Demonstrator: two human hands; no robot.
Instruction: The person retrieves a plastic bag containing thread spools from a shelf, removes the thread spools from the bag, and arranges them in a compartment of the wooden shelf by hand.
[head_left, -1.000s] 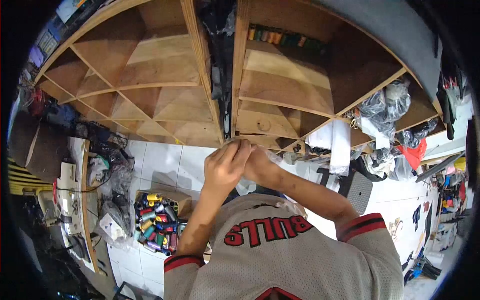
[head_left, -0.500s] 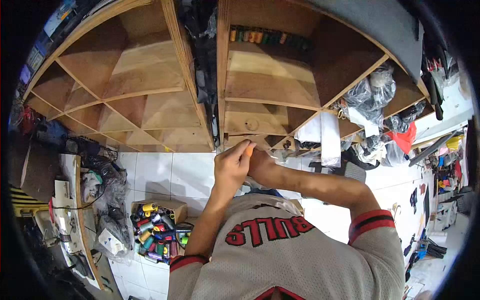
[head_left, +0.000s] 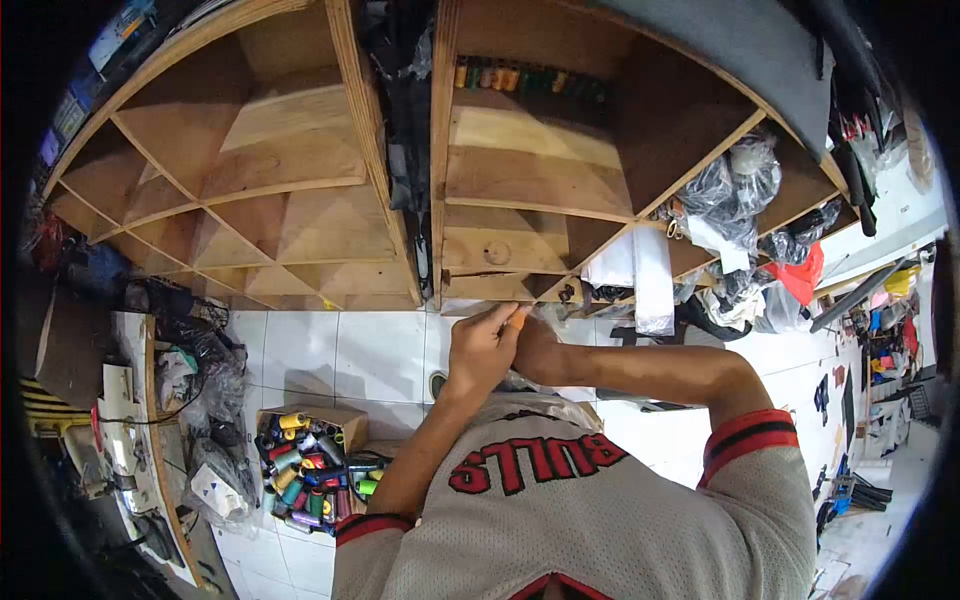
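In front of my chest, my two hands are close together. My left hand [head_left: 482, 352] is closed, its thumb and fingers pressed against a small orange item [head_left: 517, 319]; most of that item is hidden, so its exact kind is unclear. Right beside it, my right hand [head_left: 540, 352] is curled in against the same spot, its fingers largely out of sight. A bit of clear plastic [head_left: 553, 322] shows just past the right hand. Below and to the left, a cardboard box [head_left: 352, 430] holds several thread spools [head_left: 310, 470] in many colours.
Wooden shelving [head_left: 540, 205] stands ahead, with a row of thread spools [head_left: 510, 76] in an upper compartment. Black plastic bundles [head_left: 735, 180] and white sheets [head_left: 653, 285] hang at the right. A sewing machine [head_left: 125, 430] is on the left. White floor tiles [head_left: 380, 355] lie beneath.
Both hands sit slightly lower and farther right in view, still together around the orange item. The view has shifted a little, so the shelves appear slightly to the left.
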